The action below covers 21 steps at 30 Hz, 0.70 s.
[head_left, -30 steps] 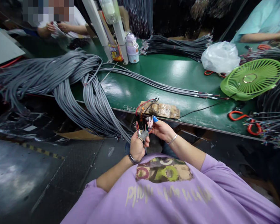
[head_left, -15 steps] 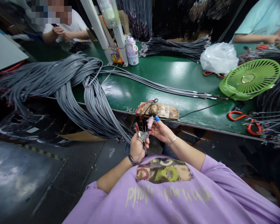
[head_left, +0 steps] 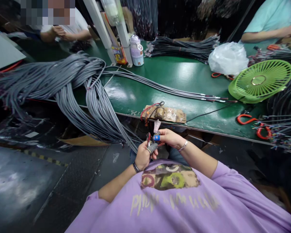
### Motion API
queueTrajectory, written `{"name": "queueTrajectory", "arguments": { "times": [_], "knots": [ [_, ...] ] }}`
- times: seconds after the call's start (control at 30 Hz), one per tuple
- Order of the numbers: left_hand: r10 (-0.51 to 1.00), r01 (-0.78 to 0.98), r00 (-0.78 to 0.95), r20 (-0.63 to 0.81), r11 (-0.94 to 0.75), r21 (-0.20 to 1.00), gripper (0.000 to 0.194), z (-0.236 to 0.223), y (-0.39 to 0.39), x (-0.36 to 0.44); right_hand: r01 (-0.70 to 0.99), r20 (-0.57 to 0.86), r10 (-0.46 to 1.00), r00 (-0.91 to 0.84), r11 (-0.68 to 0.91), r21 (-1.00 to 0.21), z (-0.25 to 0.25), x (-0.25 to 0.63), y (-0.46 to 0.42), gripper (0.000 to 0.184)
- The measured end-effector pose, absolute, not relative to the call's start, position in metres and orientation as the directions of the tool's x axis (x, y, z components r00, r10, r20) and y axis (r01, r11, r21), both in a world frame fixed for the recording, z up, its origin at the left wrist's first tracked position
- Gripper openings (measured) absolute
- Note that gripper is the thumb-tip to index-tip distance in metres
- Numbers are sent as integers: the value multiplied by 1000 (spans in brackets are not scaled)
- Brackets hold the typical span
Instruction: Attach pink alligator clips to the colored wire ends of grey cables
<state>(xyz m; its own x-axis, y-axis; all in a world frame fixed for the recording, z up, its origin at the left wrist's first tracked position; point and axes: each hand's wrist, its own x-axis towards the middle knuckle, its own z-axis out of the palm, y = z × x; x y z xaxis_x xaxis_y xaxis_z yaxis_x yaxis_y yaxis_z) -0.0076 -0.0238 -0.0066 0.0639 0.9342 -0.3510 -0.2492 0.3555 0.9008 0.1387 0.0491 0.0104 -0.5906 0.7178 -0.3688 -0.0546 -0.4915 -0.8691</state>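
In front of my shirt, below the table edge, my left hand (head_left: 143, 156) is closed around the end of a grey cable. A few thin coloured wires (head_left: 149, 138) stick up from that hand, and a grey wrap covers its thumb. My right hand (head_left: 171, 139) meets it from the right, fingers pinched together at the wires. It has a blue finger cover (head_left: 156, 138). What exactly lies between these fingertips is too small to make out. A pale pinkish piece (head_left: 157, 125) points up just above them; I cannot tell whether it is a wrapped finger.
A large bundle of grey cables (head_left: 72, 76) hangs over the table edge at left. A wooden block (head_left: 168, 114) with wires sits at the edge. A green fan (head_left: 259, 81), orange-handled scissors (head_left: 246, 119), a plastic bag (head_left: 229, 58) and a bottle (head_left: 136, 51) stand around. Two people sit opposite.
My right hand has come down and its blue-covered finger has swung inward to the wires. My left hand has tilted and dropped slightly, still holding the cable.
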Motion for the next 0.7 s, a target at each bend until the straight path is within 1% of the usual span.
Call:
{"name": "queueTrajectory", "arguments": {
  "times": [0.1, 0.17, 0.27, 0.4, 0.47, 0.53, 0.6, 0.7],
  "knots": [
    [865, -104, 286, -412, 456, 884, 30, -8, -23, -10, 62, -333, 693, -640, -385, -921, 12, 139, 47, 37],
    [829, -65, 344, -440, 489, 870, 30, -8, -22, -10, 100, -320, 693, -646, -339, -935, 12, 139, 46, 37],
    [852, -145, 293, -433, 487, 861, 31, -8, -21, -11, 37, -305, 738, -602, -356, -934, 10, 143, 45, 39],
    [916, -299, 112, -385, 401, 866, 32, -9, -20, -10, -114, -342, 792, -506, -455, -883, 6, 153, 41, 45],
    [928, -336, 58, -367, 365, 869, 32, -10, -19, -9, -113, -362, 792, -491, -470, -875, 5, 156, 35, 45],
    [932, -350, 48, -358, 352, 868, 32, -11, -19, -9, -101, -350, 812, -467, -442, -891, 2, 155, 27, 42],
    [930, -336, 72, -361, 363, 869, 33, -11, -18, -8, -114, -307, 861, -405, -381, -918, 0, 151, 21, 38],
    [908, -252, 189, -374, 413, 875, 35, -11, -19, -8, -106, -255, 892, -373, -314, -943, -1, 143, 20, 36]
  ]
}}
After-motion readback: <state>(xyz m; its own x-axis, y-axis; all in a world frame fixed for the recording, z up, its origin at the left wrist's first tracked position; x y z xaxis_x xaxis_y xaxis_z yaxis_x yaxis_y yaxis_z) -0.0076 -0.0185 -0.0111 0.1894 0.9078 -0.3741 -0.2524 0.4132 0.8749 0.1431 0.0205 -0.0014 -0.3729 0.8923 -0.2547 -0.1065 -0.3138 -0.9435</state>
